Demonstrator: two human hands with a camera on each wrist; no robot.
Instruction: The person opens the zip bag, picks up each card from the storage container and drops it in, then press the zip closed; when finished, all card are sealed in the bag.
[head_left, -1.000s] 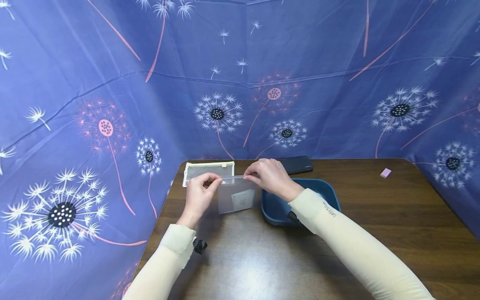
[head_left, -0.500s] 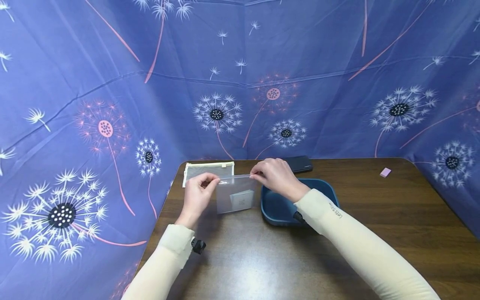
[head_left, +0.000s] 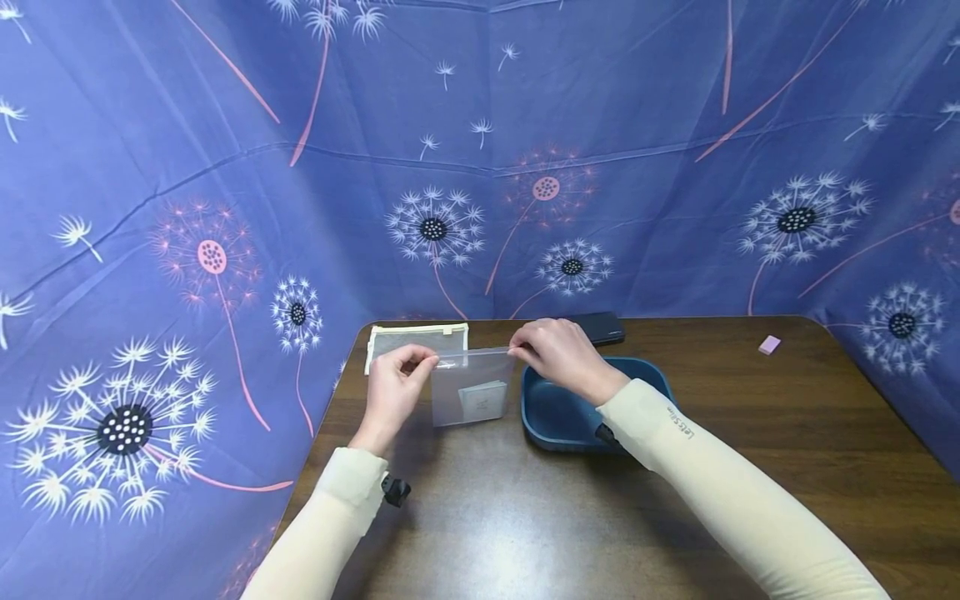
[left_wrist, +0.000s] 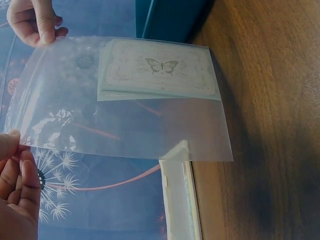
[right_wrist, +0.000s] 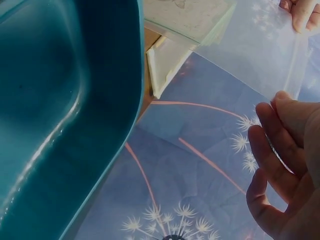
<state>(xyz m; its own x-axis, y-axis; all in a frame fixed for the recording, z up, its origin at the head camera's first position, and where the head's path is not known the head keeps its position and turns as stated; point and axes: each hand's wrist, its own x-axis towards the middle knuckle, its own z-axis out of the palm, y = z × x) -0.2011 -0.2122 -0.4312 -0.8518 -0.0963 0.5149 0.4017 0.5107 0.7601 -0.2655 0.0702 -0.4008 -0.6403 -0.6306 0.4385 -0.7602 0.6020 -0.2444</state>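
Observation:
A clear zip bag [head_left: 452,398] hangs upright between both hands, its top edge stretched level. My left hand [head_left: 397,387] pinches the upper left corner between thumb and fingertips. At the upper right corner, my right hand [head_left: 558,354] pinches the edge the same way; its other fingers are loosely bent in the right wrist view. Inside the bag lies a small stack of pale green cards [left_wrist: 160,69], the front one printed with a butterfly. The cards sit low, toward the right side of the bag.
A blue plastic basin [head_left: 551,417] stands just right of the bag, partly beneath my right forearm. Behind are a white-edged mesh zip pouch [head_left: 412,338] and a dark flat case [head_left: 600,327]. A small pink block [head_left: 769,344] lies far right on the wooden table [head_left: 480,517].
My right hand has slid rightward along the bag's top edge to its corner. The left hand has shifted very slightly left, still pinching its corner.

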